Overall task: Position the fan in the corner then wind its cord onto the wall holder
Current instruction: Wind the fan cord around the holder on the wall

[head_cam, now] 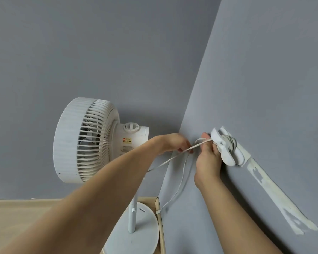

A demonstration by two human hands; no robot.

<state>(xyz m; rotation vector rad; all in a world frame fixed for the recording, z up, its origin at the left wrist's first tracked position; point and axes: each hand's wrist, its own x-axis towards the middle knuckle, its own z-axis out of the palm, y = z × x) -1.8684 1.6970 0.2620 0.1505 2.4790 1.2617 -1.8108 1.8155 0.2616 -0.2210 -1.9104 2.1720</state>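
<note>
A white pedestal fan (84,140) stands in the corner on its round base (136,235), its head turned left. Its flat white cord (165,161) runs from behind the fan up to a white wall holder (226,149) on the right wall, where a few grey turns lie wound round the middle. My left hand (173,143) pinches the cord just left of the holder. My right hand (207,158) grips the cord at the holder's left edge. A loop of cord hangs below my hands to a cable tie (158,211) by the floor.
Two grey walls meet at the corner (180,129) behind the fan. A strip of peeled white paint (275,195) runs down the right wall below the holder. Light wooden floor (17,213) spreads to the left, with a wooden skirting edge (160,222) beside the base.
</note>
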